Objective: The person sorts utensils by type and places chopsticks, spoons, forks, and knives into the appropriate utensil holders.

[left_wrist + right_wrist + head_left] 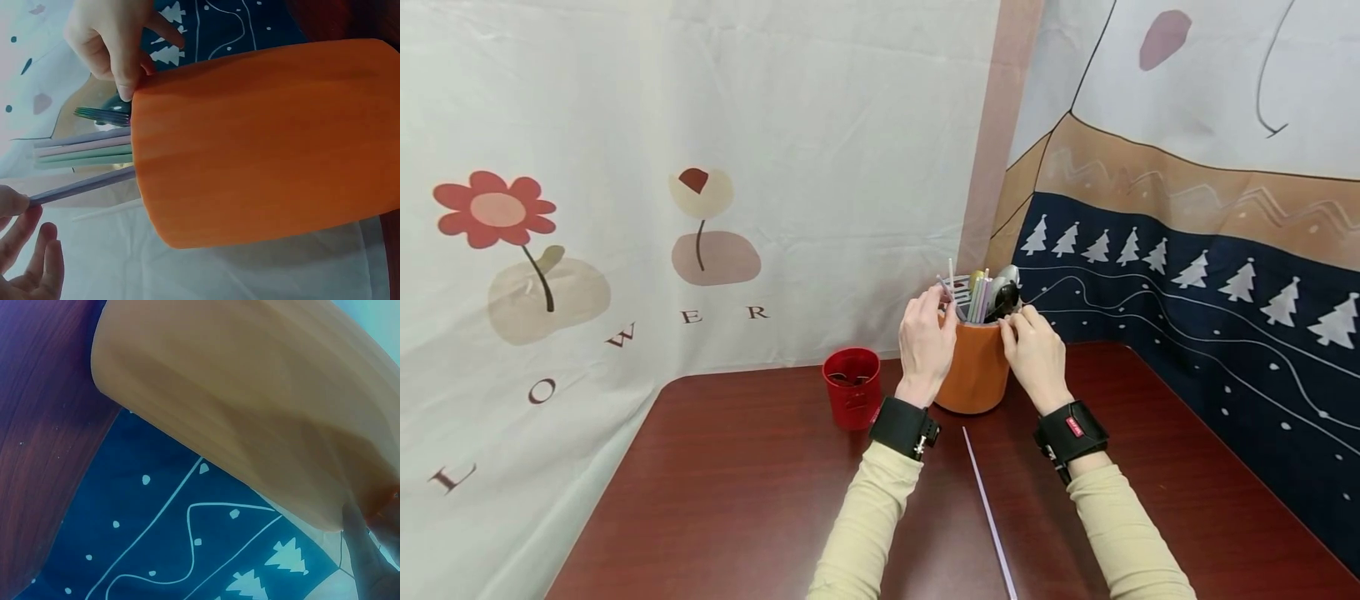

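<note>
An orange holder (973, 371) stands upright on the table, packed with spoons (1009, 275), a fork and several pastel chopsticks (87, 150). My left hand (927, 342) is at its left side. In the left wrist view, thumb and index finger pinch the upper end of a purple chopstick (87, 186), whose lower part is hidden inside the holder; the other fingers are loosely bent. My right hand (1037, 350) grips the holder's rim on the right, thumb outside against the wall. Another purple chopstick (988, 512) lies on the table between my forearms.
Left of the holder stands a red cup (852, 392) with dark items inside. The dark red wooden table (737, 492) meets a white printed cloth (820, 208) at the back and a navy cloth with trees (1195, 333) at the right.
</note>
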### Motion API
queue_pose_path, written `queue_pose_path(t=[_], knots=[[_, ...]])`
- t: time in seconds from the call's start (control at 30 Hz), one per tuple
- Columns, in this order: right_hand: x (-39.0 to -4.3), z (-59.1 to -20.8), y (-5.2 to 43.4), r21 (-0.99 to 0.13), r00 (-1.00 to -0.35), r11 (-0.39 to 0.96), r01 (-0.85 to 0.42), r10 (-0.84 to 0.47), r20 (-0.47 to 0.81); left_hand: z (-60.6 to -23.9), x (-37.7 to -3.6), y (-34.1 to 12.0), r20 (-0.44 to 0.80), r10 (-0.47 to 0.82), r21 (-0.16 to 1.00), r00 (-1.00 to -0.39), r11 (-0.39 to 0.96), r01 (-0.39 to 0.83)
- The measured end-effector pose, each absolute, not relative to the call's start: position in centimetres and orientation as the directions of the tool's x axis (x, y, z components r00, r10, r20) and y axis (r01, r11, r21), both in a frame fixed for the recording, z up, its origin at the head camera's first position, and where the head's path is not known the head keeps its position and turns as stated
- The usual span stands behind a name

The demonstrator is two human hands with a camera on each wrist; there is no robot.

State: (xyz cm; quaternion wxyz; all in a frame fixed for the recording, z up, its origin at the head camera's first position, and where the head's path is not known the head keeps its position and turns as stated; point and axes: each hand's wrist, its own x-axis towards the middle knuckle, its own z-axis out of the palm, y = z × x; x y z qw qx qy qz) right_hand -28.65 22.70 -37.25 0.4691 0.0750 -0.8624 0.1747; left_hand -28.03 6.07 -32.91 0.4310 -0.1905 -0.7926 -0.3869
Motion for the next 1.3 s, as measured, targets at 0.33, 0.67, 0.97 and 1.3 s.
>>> queue_pose_path(t=[0.33, 0.67, 0.97, 1.3], knots=[[-28.6, -37.2, 22.8, -0.231, -0.548, 0.928, -0.292, 0.036, 0.836, -32.9, -29.4, 7.0, 0.776, 0.017, 0.451, -0.631, 0.685, 0.572], [-28.6, -37.2, 22.8, -0.231, -0.551, 0.929, -0.291, 0.034, 0.834, -33.6, -29.9, 7.5, 0.741, 0.031, 0.448, -0.671, 0.722, 0.528], [-28.7, -37.3, 22.7, -0.222, -0.555, 0.933, -0.285, 0.028, 0.832, -36.8, -29.2, 7.1, 0.661, 0.107, 0.456, -0.743, 0.728, 0.511], [-28.7, -37.2, 22.6, -0.222, -0.541, 0.930, -0.292, 0.030, 0.841, -38.8, -27.5, 7.3, 0.669, 0.152, 0.407, -0.728, 0.744, 0.529]])
